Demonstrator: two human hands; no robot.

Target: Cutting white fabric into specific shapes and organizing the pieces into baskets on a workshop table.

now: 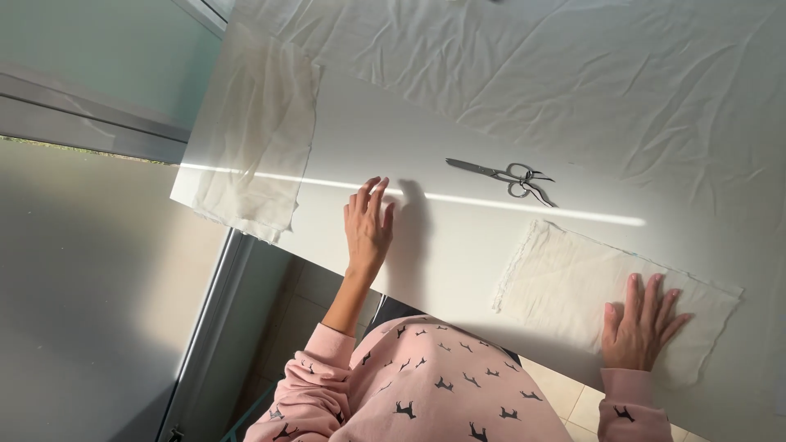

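A: Where are the hands at this moment?

B: The right hand (641, 326) lies flat with fingers spread on the small cream cloth piece (598, 299), near its lower edge, and it presses the cloth against the white table (426, 245). The left hand (367, 225) rests on the bare table with fingers straight and close together; it holds nothing.

A: And the tool?

B: The scissors (501, 173) lie on the table, between the two hands but further from the body, apart from both. I think the blades are closed, but they are small in the view, so I am not sure.

A: How to hold the cloth well?

B: In my opinion, the palm should stay flat and the fingers wide, so the thin fabric does not wrinkle or slide. The frayed left edge seems loose, so pressing nearer to it would help.

A: Something else around?

B: A larger sheer cloth (258, 135) hangs over the table corner at the left, and a wrinkled white sheet (573, 65) covers the far side.
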